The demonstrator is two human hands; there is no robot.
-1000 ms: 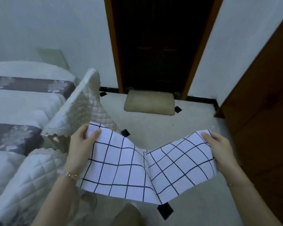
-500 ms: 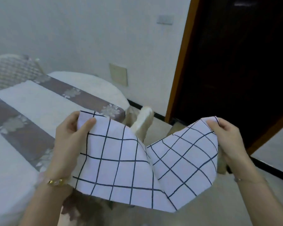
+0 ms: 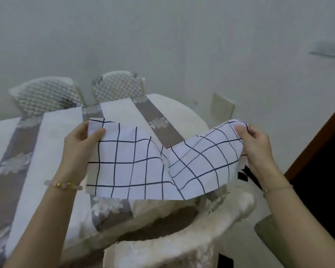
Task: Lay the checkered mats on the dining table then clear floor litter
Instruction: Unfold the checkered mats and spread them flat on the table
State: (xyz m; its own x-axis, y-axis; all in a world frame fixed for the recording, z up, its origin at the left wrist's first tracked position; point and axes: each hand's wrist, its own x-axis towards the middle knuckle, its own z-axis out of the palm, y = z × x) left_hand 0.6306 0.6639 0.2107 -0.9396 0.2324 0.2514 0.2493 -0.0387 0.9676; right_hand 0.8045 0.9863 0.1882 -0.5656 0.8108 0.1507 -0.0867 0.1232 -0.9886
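A white checkered mat [image 3: 155, 161] with dark grid lines hangs in the air between my hands, sagging in a fold at its middle. My left hand [image 3: 79, 144] pinches its upper left corner, thumb on top. My right hand [image 3: 257, 146] pinches its upper right corner. The mat hovers over the near right end of the dining table [image 3: 52, 147], which wears a white cloth with grey flowered stripes. Several mats may be stacked together; I cannot tell.
A chair with a quilted white cover [image 3: 182, 240] stands right below the mat, pushed to the table. Two more covered chairs [image 3: 46, 95] [image 3: 118, 86] stand at the far side against the wall. A dark doorway [image 3: 321, 171] lies to the right.
The view has swung left from the doorway and floor to the dining table. Both hands keep their hold on the mat, which now hangs over the table's near end.
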